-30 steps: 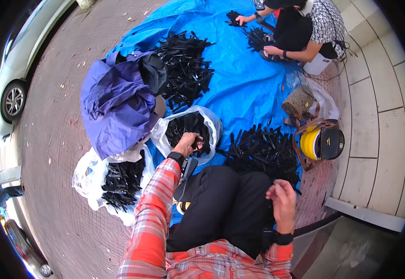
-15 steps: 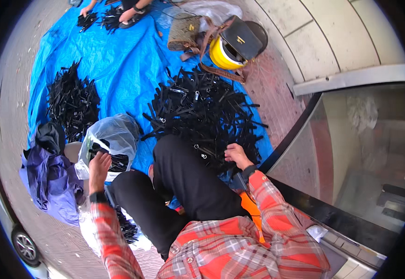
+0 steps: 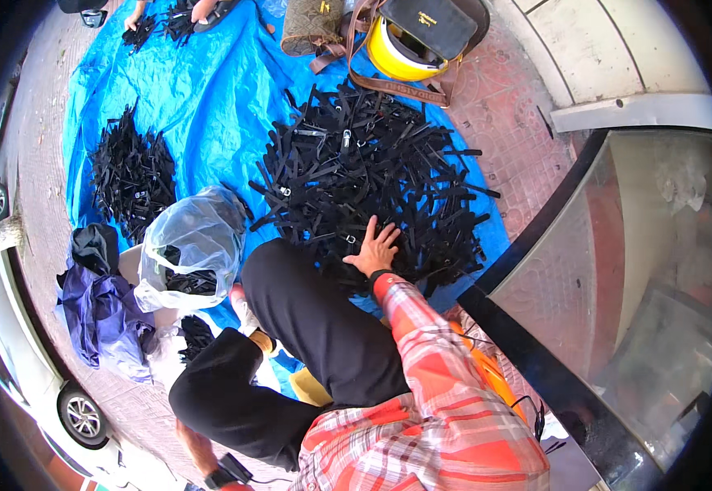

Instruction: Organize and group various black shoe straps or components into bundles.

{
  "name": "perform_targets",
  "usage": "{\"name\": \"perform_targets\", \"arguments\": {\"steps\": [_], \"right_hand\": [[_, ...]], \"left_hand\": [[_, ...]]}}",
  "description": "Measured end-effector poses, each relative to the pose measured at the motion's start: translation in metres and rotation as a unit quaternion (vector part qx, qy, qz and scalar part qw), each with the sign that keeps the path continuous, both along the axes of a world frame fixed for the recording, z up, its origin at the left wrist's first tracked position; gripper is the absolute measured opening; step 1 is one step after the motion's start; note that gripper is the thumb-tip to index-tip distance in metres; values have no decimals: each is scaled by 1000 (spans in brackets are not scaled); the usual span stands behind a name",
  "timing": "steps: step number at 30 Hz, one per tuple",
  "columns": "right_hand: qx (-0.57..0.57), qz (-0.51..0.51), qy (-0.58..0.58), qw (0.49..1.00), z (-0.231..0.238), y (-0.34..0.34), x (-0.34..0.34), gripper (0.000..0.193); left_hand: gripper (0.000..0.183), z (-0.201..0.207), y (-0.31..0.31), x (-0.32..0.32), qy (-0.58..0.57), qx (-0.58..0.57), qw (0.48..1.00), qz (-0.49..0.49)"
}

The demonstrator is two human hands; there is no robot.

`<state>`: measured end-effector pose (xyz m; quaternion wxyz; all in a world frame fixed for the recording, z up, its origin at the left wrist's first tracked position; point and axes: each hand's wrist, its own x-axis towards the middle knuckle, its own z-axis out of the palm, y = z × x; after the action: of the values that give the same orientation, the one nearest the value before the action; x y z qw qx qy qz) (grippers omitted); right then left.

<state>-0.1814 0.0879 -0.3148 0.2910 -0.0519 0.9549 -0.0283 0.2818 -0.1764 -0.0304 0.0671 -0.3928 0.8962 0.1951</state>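
My right hand (image 3: 375, 248) lies with fingers spread on the near edge of a broad pile of short black straps (image 3: 348, 180), some with metal buckles or clips. Nothing shows in its grip. Low at the left, my left hand (image 3: 195, 444) is down beside my bent leg, and its fingers are hidden behind the black trousers. A clear plastic bag (image 3: 196, 225) with black straps in it stands left of my knees. Further left, a smaller heap of black straps (image 3: 133, 176) lies on the blue tarp (image 3: 217, 90).
A yellow bucket (image 3: 397, 53) with a black bag (image 3: 429, 29) on top stands beyond the pile, next to a brown patterned bag (image 3: 311, 24). Purple cloth (image 3: 98, 315) lies at left. A glass-fronted case (image 3: 568, 270) borders the right. Another person's hands (image 3: 203, 10) handle straps at the far edge.
My right hand has moved left and forward onto the strap pile, its fingers spreading. My left hand has left the plastic bag and dropped back beside my leg. My view has shifted.
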Motion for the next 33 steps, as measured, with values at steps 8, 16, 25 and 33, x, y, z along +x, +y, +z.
{"name": "perform_targets", "arguments": {"steps": [8,16,25,33], "right_hand": [[-124,60,16,990,-13,17,-6,80],[-422,-144,-162,880,59,68,-61,72],[-581,-205,-228,754,232,133,-81,65],[-731,-212,-232,606,300,133,-53,58]], "left_hand": [[30,-21,57,75,219,209,860,410],[30,48,42,-145,366,134,859,331],[33,39,150,-405,269,559,784,-4],[66,-2,176,-446,172,519,820,-168]]}}
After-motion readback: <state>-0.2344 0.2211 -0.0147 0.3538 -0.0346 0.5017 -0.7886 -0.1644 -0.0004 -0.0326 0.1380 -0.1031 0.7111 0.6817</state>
